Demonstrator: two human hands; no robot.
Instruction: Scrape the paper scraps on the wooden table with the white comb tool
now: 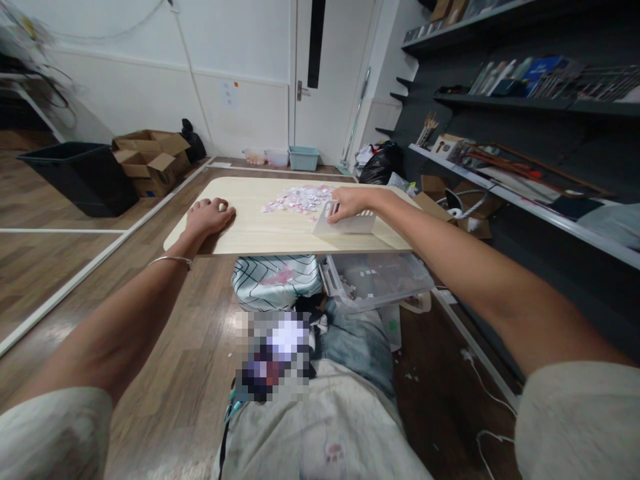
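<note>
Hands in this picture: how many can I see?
2. The left hand rests on the left part of the light wooden tabletop; the right hand grips a white slotted plastic panel beside the scattered small pieces. No other hands show.

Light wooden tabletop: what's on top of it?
A loose pile of small white and pinkish pieces, the left hand near one edge, and a white slotted panel gripped by the right hand. Whatever lies behind that hand and panel is covered.
</note>
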